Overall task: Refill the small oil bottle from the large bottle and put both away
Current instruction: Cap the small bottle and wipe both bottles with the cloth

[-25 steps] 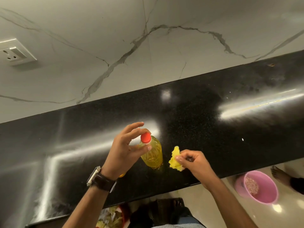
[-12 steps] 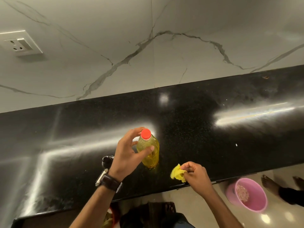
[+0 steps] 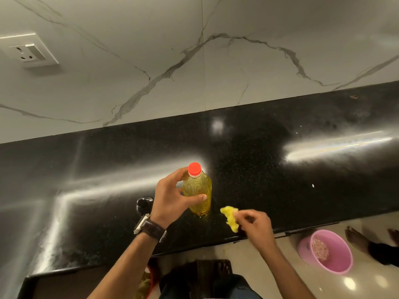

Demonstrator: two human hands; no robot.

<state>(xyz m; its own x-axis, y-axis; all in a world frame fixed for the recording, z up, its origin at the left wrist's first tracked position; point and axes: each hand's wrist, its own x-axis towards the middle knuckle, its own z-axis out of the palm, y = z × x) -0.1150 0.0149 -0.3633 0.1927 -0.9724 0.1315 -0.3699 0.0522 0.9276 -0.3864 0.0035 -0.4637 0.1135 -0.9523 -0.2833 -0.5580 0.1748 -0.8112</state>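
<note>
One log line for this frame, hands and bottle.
left hand: grips capped oil bottle on counter | right hand: pinches yellow cloth

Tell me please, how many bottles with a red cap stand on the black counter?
1. The oil bottle stands upright near the counter's front edge, gripped by the left hand. A dark object behind that hand is partly hidden; I cannot tell what it is.

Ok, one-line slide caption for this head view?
Left hand grips a red-capped oil bottle upright on the black countertop; right hand pinches a yellow cloth.

Black countertop (image 3: 280,180), marble wall (image 3: 194,72), wall socket (image 3: 28,52), pink bucket (image 3: 343,264) on floor
</note>
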